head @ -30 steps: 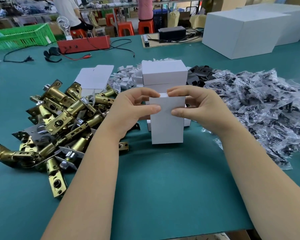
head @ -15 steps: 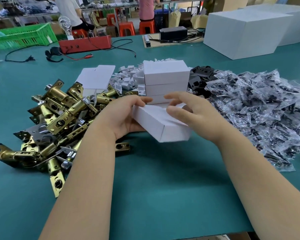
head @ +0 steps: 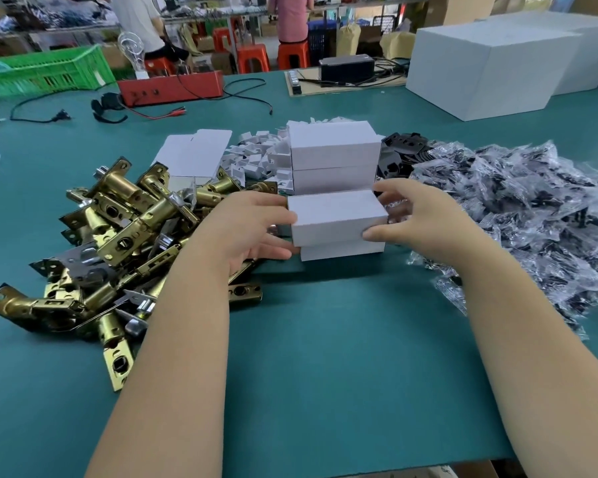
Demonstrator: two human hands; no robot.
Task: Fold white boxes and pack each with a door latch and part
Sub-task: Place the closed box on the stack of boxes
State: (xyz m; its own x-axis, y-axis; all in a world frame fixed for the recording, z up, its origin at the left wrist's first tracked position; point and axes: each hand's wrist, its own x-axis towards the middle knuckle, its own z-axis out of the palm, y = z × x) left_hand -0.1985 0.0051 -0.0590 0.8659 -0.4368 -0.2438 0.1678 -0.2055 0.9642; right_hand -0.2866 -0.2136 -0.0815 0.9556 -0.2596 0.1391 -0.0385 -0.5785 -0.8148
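A closed white box lies flat on top of another white box near the middle of the green surface, held from both ends. The left hand grips its left end, fingers curled round the near and far edges, and the right hand pinches its right end between thumb and fingers. Just behind stands a taller stack of closed white boxes. To the left a heap of brass door latches spreads over the surface, with flat unfolded box blanks beyond it. To the right lies a pile of small parts in clear plastic bags, touching the right wrist area. Small white pieces and black plates sit beside the tall stack.
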